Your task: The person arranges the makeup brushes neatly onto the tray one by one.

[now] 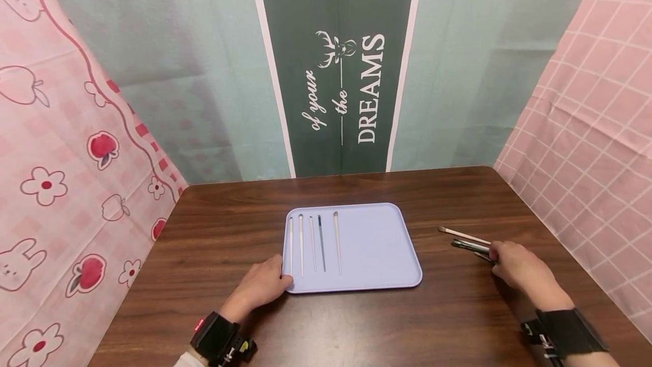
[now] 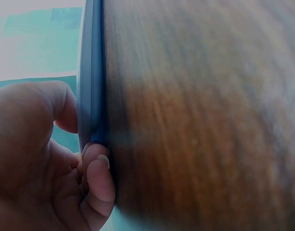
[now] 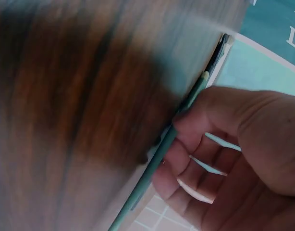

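A lavender tray [image 1: 377, 248] lies on the table, with several slim makeup brushes [image 1: 301, 245] side by side across its left half. One dark-handled brush [image 1: 322, 245] is among the pale ones. At the tray's near left corner, my left hand [image 1: 260, 285] grips the rim, thumb above and fingertips curled underneath in the left wrist view. Off to the right, my right hand [image 1: 524, 271] pinches a green-handled makeup brush [image 3: 152, 163] between thumb and fingers, low over the table. Beside it lie a pale brush [image 1: 466, 235] and darker brushes [image 1: 468, 247], partly hidden by the hand.
The brown wooden table [image 1: 356, 327] ends at a green curtain [image 1: 336, 157] behind. Pink patterned cloths hang at the left [image 1: 76, 186] and right [image 1: 586, 157] sides. A black camera strap [image 1: 570, 330] wraps each wrist.
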`<act>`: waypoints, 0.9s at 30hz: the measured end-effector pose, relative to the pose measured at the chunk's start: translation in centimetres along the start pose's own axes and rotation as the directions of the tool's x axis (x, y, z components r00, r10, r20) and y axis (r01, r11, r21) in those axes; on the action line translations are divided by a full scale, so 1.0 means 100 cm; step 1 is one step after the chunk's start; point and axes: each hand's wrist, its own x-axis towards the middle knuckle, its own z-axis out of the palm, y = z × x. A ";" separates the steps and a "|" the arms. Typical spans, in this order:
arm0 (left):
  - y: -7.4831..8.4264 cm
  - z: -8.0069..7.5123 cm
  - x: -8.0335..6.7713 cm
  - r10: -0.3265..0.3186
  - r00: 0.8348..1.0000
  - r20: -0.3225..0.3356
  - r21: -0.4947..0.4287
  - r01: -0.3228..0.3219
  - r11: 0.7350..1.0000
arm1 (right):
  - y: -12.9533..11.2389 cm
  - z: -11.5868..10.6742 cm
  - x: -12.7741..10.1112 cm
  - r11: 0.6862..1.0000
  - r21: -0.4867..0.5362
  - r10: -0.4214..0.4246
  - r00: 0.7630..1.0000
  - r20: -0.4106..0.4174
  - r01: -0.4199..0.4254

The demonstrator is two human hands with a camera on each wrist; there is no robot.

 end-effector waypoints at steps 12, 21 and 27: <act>-0.002 0.002 0.001 0.017 1.000 -0.008 0.013 -0.017 1.000 | -0.011 -0.007 0.000 0.999 0.044 -0.019 0.999 -0.046 0.021; -0.003 0.003 0.003 0.005 1.000 -0.005 0.004 -0.005 1.000 | -0.025 -0.004 0.006 0.995 0.098 -0.012 0.993 -0.115 0.023; -0.005 0.004 0.003 0.007 1.000 -0.005 -0.007 -0.007 1.000 | -0.034 -0.005 0.011 0.990 0.135 0.040 0.996 -0.078 -0.029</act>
